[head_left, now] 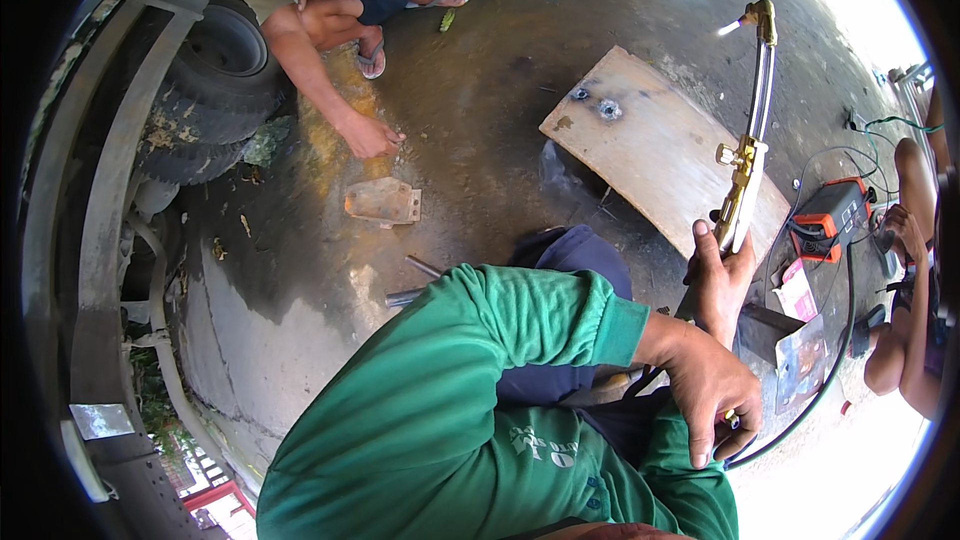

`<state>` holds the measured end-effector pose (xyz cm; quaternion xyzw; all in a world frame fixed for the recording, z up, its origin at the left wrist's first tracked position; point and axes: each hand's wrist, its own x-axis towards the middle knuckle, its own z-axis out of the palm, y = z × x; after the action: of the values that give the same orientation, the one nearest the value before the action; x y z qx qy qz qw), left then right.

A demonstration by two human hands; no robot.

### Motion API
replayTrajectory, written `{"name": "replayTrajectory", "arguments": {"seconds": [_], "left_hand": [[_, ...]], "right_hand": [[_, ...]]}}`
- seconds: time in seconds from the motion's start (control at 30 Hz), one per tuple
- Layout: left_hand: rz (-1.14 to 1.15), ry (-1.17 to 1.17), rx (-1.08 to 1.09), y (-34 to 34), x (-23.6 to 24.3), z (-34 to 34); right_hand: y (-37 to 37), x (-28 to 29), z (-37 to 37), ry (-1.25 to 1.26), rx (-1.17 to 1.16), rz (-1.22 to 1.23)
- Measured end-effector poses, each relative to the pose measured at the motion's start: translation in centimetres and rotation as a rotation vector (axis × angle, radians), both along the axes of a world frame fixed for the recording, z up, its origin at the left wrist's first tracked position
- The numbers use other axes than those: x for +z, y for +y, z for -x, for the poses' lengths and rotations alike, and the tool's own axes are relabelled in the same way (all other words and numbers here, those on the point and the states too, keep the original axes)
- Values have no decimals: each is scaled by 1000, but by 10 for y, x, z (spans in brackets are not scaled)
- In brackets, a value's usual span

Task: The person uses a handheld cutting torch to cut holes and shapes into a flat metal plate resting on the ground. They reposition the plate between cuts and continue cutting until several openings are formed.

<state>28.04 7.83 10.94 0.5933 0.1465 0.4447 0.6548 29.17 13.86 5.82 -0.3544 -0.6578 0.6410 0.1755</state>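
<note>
My right hand (722, 285) grips a brass-and-steel cutting torch (745, 165) by its lower body. The torch points up and away, and a small bright flame burns at its bent tip. My left arm, in a green sleeve, crosses over my right forearm. The fingers of my left hand (705, 380) curl around a small yellow thing (731, 419), mostly hidden. Behind the torch, a flat brown metal plate (665, 130) sits raised off the ground, with two burnt, whitish spots near its far left end.
A squatting person's hand (372, 136) touches the ground near a rusty bracket (384, 201). Metal tubes (405, 296) lie by my knee. Tyres (225, 55) and a vehicle frame (120, 160) line the left. An orange-black machine (832, 220), a black hose (838, 380) and another person are right.
</note>
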Motion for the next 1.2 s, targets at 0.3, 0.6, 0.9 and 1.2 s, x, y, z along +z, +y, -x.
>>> {"name": "replayTrajectory", "arguments": {"seconds": [0.3,0.6,0.9,1.2], "left_hand": [[-8,56,-45,2,0,0],[-14,229,273,-14,25,47],[634,485,1149,-135,-101,165],[855,-1,1291,-139,-194,145]], "right_hand": [[-2,1,1,-27,-3,-48],[-1,-13,1,177,-33,203],[-17,-11,5,110,334,166],[-56,-34,36,-167,395,270]]}}
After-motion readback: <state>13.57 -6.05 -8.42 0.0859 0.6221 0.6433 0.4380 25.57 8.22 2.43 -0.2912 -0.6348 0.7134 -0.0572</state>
